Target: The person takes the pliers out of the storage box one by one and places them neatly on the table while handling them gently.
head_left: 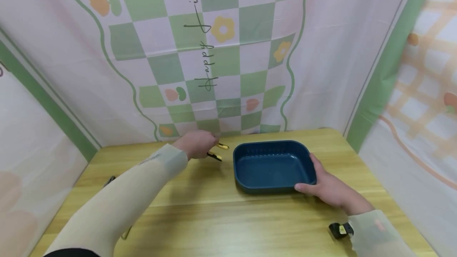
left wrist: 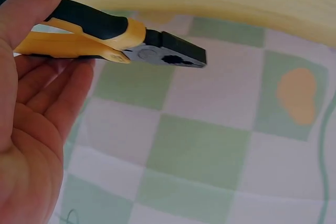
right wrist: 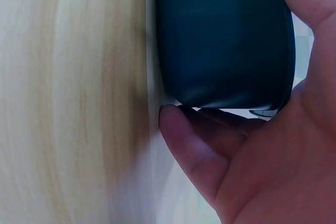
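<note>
My left hand (head_left: 197, 144) holds a pair of pliers (left wrist: 157, 51) with yellow and black handles, thumb on the upper handle and fingers beneath the lower one. In the head view only the handle ends show, pointing toward a dark blue rectangular tub (head_left: 273, 169). The tub stands on the table right of the pliers, and the part of its inside in view holds nothing. At its near right corner, my right hand (head_left: 326, 185) grips the tub, thumb over the near side and fingers along the right side. The right wrist view shows fingertips low by its wall.
The wooden table (head_left: 228, 225) backs onto a checked green and white curtain (head_left: 221, 62). A small dark object (head_left: 109, 181) and a thin gold-coloured piece (head_left: 126, 233) show partly from behind my left sleeve (head_left: 118, 197). A black device (head_left: 339, 230) sits at my right cuff.
</note>
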A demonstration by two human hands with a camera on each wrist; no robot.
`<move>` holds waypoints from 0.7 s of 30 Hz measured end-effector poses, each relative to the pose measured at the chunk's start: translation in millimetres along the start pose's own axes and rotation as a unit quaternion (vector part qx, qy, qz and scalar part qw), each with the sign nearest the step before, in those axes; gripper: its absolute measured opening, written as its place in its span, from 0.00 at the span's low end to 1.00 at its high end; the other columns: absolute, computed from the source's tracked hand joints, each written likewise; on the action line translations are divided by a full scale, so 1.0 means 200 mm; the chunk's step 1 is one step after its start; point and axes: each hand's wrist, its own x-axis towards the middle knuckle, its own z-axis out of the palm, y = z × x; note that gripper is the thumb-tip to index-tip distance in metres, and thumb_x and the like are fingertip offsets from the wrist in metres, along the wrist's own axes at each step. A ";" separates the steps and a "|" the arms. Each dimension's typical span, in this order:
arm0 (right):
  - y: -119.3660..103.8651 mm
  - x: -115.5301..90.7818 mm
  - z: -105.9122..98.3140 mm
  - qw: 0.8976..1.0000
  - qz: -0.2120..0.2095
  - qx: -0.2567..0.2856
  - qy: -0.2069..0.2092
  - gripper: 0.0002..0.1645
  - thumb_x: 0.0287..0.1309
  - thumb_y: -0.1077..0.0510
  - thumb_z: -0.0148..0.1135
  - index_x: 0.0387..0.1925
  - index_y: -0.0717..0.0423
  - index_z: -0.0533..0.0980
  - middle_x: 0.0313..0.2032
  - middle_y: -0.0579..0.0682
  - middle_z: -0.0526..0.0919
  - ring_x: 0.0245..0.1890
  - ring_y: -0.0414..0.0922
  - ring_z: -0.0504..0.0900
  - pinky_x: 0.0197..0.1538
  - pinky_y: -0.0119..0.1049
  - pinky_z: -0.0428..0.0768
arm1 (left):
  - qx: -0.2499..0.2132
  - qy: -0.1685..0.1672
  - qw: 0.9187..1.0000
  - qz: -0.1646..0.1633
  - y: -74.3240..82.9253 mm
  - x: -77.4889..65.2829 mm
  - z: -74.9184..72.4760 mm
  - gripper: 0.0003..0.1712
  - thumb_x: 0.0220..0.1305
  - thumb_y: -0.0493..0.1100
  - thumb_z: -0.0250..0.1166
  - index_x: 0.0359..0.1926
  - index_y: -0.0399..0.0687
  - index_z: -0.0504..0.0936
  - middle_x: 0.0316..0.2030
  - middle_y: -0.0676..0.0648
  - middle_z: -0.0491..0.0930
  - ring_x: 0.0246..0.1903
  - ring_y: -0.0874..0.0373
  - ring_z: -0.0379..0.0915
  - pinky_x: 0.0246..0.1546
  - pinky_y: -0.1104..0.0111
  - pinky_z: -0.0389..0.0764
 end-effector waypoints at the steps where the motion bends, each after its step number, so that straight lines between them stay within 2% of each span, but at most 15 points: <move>1: 0.00 0.00 0.00 1.000 0.000 0.000 0.000 0.69 0.50 0.32 0.61 0.69 0.48 0.20 0.63 0.78 0.51 0.57 0.70 0.63 0.53 0.65 0.62 | 0.004 -0.004 1.000 0.008 0.00 -0.01 0.02 0.13 0.55 0.39 0.69 0.41 0.52 0.77 0.34 0.53 0.77 0.34 0.59 0.74 0.35 0.67 0.76; 6: 0.00 0.00 0.00 1.000 0.002 0.000 -0.002 0.69 0.51 0.31 0.60 0.69 0.47 0.20 0.63 0.78 0.51 0.57 0.70 0.63 0.52 0.64 0.63 | 0.031 0.001 0.997 0.073 0.04 -0.08 0.15 0.14 0.53 0.38 0.70 0.42 0.48 0.79 0.34 0.52 0.77 0.31 0.59 0.74 0.33 0.69 0.76; 10: 0.00 0.00 0.00 1.000 0.004 -0.006 -0.003 0.69 0.50 0.31 0.60 0.69 0.47 0.20 0.62 0.78 0.52 0.56 0.70 0.65 0.52 0.64 0.64 | 0.060 0.018 0.990 0.128 0.11 -0.14 0.24 0.09 0.54 0.38 0.69 0.36 0.51 0.79 0.29 0.54 0.74 0.26 0.62 0.72 0.27 0.71 0.75; 12: 0.00 0.00 0.00 1.000 0.006 -0.009 -0.004 0.70 0.50 0.31 0.60 0.68 0.47 0.19 0.62 0.78 0.54 0.55 0.69 0.66 0.52 0.64 0.64 | 0.078 0.012 0.986 0.148 0.16 -0.16 0.27 0.09 0.55 0.39 0.68 0.36 0.53 0.77 0.29 0.55 0.73 0.26 0.63 0.70 0.26 0.72 0.73; 17: 0.00 0.00 0.00 1.000 0.011 -0.008 -0.008 0.69 0.51 0.31 0.59 0.68 0.47 0.19 0.62 0.78 0.54 0.55 0.68 0.67 0.52 0.64 0.65 | 0.124 -0.010 0.978 0.168 0.27 -0.22 0.31 0.09 0.57 0.42 0.67 0.38 0.58 0.78 0.31 0.58 0.73 0.29 0.65 0.69 0.29 0.74 0.72; 21: 0.00 0.00 0.00 1.000 0.014 -0.005 -0.010 0.70 0.50 0.30 0.59 0.68 0.47 0.19 0.62 0.77 0.53 0.56 0.68 0.66 0.52 0.64 0.64 | 0.172 0.007 0.968 0.185 0.30 -0.27 0.35 0.12 0.58 0.43 0.67 0.41 0.63 0.78 0.35 0.60 0.73 0.32 0.65 0.68 0.32 0.73 0.72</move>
